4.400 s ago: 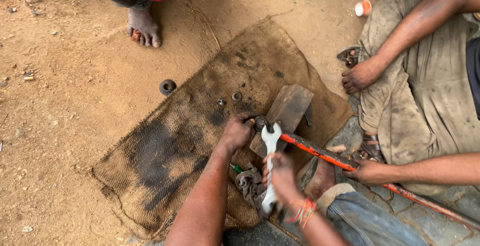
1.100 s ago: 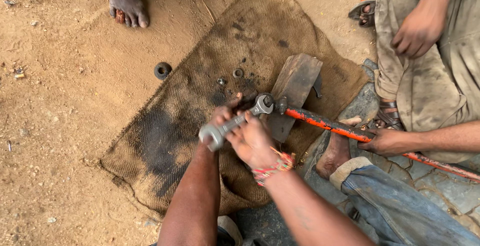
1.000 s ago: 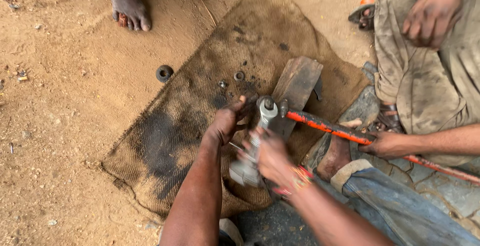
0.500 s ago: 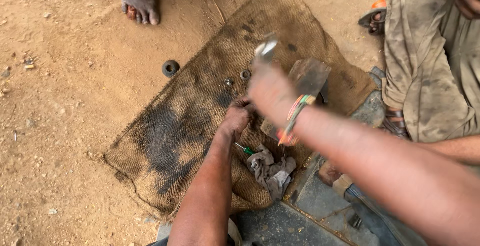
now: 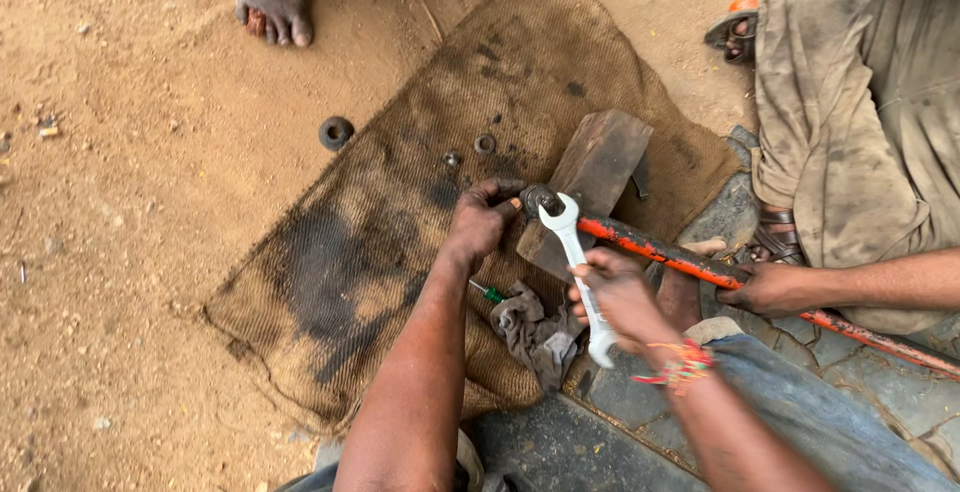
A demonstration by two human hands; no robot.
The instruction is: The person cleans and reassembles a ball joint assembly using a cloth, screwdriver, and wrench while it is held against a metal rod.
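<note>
One silver open-ended spanner [image 5: 578,270], one orange rod [image 5: 700,268], one wooden block [image 5: 592,174] and one burlap sack [image 5: 420,202] spread on the dirt make up the work spot. The right hand [image 5: 618,292] is wrapped tightly round the spanner's shaft near its lower end, fingers curled shut on it, and the spanner's open head sits up ahead of that hand on the dark fitting [image 5: 541,198] at the rod's end. The left hand [image 5: 480,222] lies just beside that fitting, fingers bent and pressed against it, gripping from the other side. Below the two hands lies one crumpled grey rag [image 5: 535,332] with a green-handled tool [image 5: 488,293] poking out. Beyond the left hand, two small rings [image 5: 484,144] rest on the sack and one dark round part [image 5: 336,133] sits off on the dirt. A co-worker's hand [image 5: 770,288], well to the right, holds the rod down.
</note>
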